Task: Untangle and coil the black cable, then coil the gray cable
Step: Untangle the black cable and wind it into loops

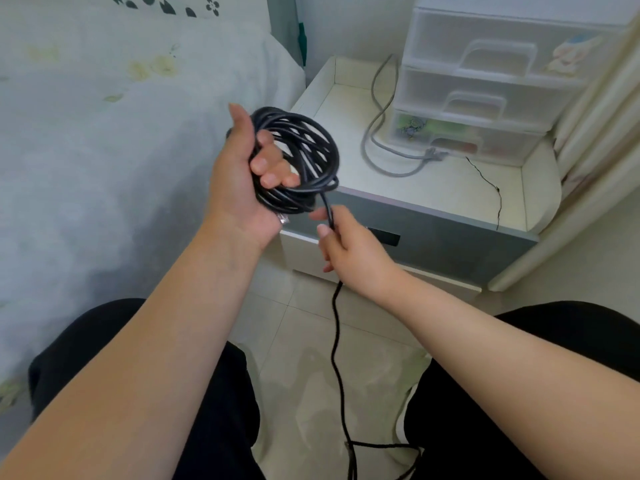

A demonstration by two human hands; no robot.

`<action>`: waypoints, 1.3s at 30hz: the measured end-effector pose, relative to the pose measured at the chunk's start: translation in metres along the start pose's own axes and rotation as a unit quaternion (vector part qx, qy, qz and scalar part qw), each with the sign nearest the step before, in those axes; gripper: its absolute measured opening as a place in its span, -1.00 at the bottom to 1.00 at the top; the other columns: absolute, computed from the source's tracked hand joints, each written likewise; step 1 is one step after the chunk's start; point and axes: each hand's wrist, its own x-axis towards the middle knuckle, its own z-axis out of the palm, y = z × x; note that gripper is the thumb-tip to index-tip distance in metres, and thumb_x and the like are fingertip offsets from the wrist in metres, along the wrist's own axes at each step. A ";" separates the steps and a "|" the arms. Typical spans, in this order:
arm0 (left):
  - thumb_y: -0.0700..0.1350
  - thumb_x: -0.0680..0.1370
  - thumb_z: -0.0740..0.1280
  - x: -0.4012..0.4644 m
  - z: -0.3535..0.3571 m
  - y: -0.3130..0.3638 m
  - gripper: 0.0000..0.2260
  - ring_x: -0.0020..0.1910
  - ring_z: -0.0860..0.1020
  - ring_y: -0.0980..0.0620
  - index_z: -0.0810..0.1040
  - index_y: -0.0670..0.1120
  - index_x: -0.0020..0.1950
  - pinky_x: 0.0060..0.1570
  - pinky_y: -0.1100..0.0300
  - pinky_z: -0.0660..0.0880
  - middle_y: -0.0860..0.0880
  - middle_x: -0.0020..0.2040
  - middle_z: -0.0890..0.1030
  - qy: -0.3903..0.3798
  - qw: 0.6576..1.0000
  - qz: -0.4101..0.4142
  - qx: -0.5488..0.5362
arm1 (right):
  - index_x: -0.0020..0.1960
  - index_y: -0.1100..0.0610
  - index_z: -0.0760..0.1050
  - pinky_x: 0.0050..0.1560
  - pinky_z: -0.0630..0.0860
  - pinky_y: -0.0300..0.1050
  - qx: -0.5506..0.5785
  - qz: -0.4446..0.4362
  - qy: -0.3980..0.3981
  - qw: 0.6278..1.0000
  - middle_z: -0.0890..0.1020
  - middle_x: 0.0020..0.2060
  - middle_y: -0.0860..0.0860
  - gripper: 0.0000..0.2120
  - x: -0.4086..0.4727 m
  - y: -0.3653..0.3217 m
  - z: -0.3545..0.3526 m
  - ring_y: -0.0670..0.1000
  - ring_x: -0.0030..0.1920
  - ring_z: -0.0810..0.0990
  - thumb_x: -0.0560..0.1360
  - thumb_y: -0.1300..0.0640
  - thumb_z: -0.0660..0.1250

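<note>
Part of the black cable was hidden behind your left hand, so the loop count couldn't be told; the coil was a bit motion-blurred. A clear plug end poked out below the coil at your left wrist, small & hard to make out. The loose tail ran down btwn your knees to the floor and was cut off at the bottom edge, its far end out of sight. The gray cable passed behind the plastic drawer unit at its top end, rest of it visible.

Your left hand was raised, palm toward you, thumb up, fingers curled thru the middle of the coil and gripping it. Your right hand sat just below and right of it, palm down, thumb & forefinger pinching the strand where it left the coil; other fingers loosely curled under.

Coil was in your left hand, held in the air in front of the nightstand's edge. Gray cable lay uncoiled in a loose loop on the tabletop of the nightstand, just beside the drawer unit, well apart from both hands. Bed to your left.
</note>
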 end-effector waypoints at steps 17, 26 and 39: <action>0.49 0.38 0.02 0.011 -0.015 -0.034 -0.32 -0.44 0.47 0.00 0.40 -0.14 -0.05 -0.45 0.22 0.37 0.04 -0.39 0.44 0.020 0.691 0.339 0.639 | 0.25 0.17 0.44 -0.50 0.41 -0.25 0.104 0.098 -0.245 0.959 0.58 -0.34 -0.01 -0.65 -0.017 -0.035 -0.044 -0.10 -0.46 0.40 0.48 0.34 0.23; 0.56 0.22 -0.26 -0.001 -0.021 -0.049 -0.30 -0.52 0.44 0.23 0.34 0.01 -0.38 -0.45 0.40 0.33 -0.01 -0.50 0.45 -0.091 0.716 0.106 0.684 | 0.01 0.21 0.56 -0.54 0.19 -0.28 0.144 0.072 -0.125 0.979 0.72 -0.21 0.06 -0.89 -0.013 -0.035 -0.077 -0.07 -0.55 0.27 0.54 0.29 0.26; 0.07 0.47 0.39 -0.017 -0.013 -0.025 -0.67 -0.56 0.41 0.01 0.39 -0.15 -0.25 -0.37 0.30 0.43 -0.05 -0.53 0.41 -0.279 0.774 -0.127 0.554 | -0.22 0.05 0.59 -0.49 0.25 -0.34 0.130 0.024 0.034 0.991 0.55 -0.50 -0.15 -0.92 0.007 -0.023 -0.088 -0.14 -0.51 0.28 0.37 0.09 0.49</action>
